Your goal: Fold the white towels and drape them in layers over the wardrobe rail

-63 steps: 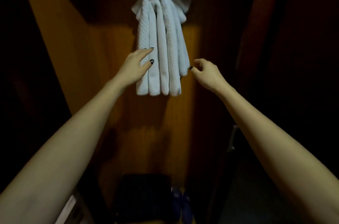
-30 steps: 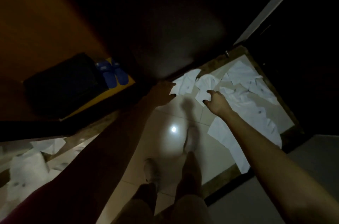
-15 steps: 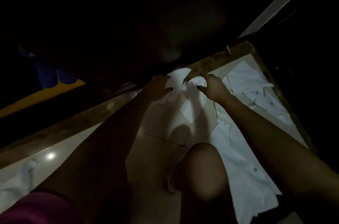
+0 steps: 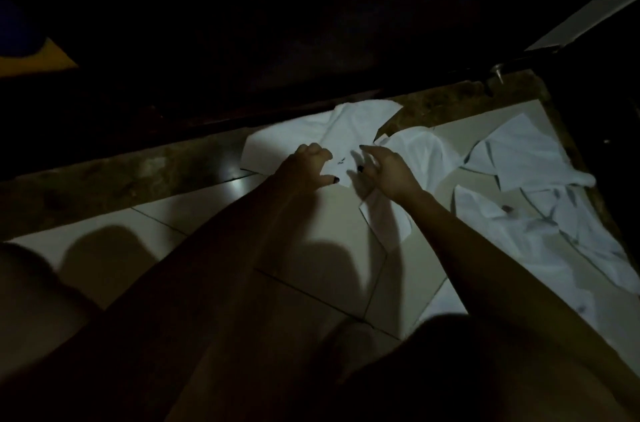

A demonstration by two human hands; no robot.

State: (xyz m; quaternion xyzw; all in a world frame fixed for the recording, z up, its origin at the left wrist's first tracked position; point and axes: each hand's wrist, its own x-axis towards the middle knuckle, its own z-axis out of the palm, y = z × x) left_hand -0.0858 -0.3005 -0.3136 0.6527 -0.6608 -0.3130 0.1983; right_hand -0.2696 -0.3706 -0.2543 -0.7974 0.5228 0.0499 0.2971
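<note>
White towel on tiled floor, crumpled towels just beside

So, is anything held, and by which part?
Left hand curls on the white towel at its near edge; grip cannot be told. Right hand is open, holding nothing.

Bare floor tiles at left; white towels heaped at right.

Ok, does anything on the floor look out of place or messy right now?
Yes. One white towel lies crumpled on the tiled floor beneath the left hand and right hand, and a heap of towels sprawls unfolded further right. Some carry small dark marks, possibly stains.
</note>
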